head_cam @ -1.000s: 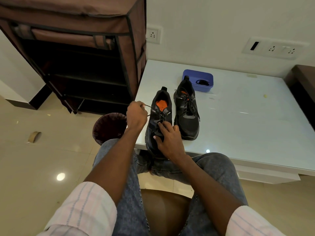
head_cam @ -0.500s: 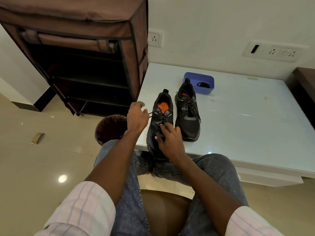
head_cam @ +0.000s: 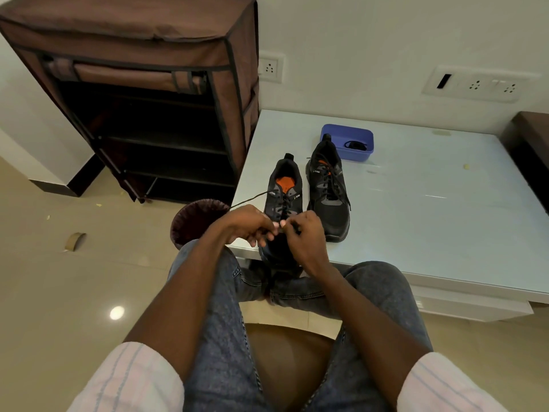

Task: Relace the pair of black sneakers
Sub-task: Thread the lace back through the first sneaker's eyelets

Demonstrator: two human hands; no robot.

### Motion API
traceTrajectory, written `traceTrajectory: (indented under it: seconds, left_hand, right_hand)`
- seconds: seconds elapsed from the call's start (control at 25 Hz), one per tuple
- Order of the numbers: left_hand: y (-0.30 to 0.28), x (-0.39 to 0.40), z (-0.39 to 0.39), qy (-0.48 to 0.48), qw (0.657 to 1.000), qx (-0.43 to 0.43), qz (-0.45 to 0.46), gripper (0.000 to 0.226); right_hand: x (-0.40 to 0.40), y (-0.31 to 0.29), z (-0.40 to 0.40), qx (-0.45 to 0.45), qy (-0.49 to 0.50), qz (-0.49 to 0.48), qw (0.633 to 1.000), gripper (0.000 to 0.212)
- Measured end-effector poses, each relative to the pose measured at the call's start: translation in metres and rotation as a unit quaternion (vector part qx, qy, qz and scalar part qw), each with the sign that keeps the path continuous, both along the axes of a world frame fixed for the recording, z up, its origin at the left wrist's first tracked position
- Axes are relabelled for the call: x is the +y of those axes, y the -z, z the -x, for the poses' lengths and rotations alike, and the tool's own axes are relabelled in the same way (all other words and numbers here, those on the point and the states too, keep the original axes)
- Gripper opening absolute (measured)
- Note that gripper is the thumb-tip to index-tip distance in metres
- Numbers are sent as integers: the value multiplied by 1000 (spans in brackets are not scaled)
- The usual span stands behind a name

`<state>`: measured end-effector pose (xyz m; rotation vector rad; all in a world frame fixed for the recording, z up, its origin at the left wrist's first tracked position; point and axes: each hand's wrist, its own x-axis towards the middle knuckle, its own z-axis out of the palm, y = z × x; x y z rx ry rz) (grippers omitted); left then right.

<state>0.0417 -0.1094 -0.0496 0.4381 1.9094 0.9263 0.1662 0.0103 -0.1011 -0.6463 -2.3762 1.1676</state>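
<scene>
A: While both hands sit over the near shoe, what's each one gripping?

B: Left hand has fingers curled, pinching the lace, which runs taut up and right from its knuckles to an eyelet on the shoe's left side. Right hand is curled too, fingertips pinched at the midline; looks like lace, but I can't tell for sure.

A: Where's the shoe relative to the fingers?

B: Right under them. It lies on the table at the near edge, long axis running away from the person, heel far, toe hidden by the hands. Open eyelets lie just beyond the fingertips, toward the heel. Both hands equally near; the left has the free end.

A: The other one?

B: Far shoe stands just beside it on the right, parallel, laces already through, ends hanging loose.

A: Containers?

B: Blue tray behind the far shoe, a dark coiled thing in it, probably a spare lace. Bin on the floor left of the table, contents not visible.
</scene>
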Motion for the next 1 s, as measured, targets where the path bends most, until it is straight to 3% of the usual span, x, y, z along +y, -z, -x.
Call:
traceTrajectory:
  seconds: [0.12,0.2,0.28,0.4,0.52,0.64,0.72,0.8,0.92,1.0]
  left_hand:
    - [-9,-13,0,111,988,-108,-23,23]
    - [-11,-15,-3,189,969,-160,-13,27]
    - [-11,-13,-6,230,959,-166,23,26]
    - [-10,-11,-3,89,994,-42,48,23]
    - [-12,-5,4,-138,982,98,-84,35]
    - [-15,2,-3,-82,967,24,-239,55]
    - [-15,4,-9,-32,973,19,-226,39]
    - [-13,6,-10,-55,976,54,-203,21]
    - [-4,7,0,-191,964,96,-158,22]
    - [7,5,10,-265,947,180,-33,21]
  right_hand:
    - [5,-29,0,-94,-44,211,972,41]
    - [4,-38,-3,-176,-122,243,946,39]
    - [4,-40,-3,-134,-124,272,945,29]
    - [20,-39,-1,11,-56,436,898,26]
    - [37,-39,-4,23,-45,456,889,31]
    - [35,-40,-4,-7,-82,432,898,30]
    - [37,-43,-4,2,-78,448,891,27]
    - [45,-45,-5,47,-39,484,873,19]
    - [66,-47,-10,127,52,508,850,15]
    - [79,-46,-13,156,92,506,843,19]
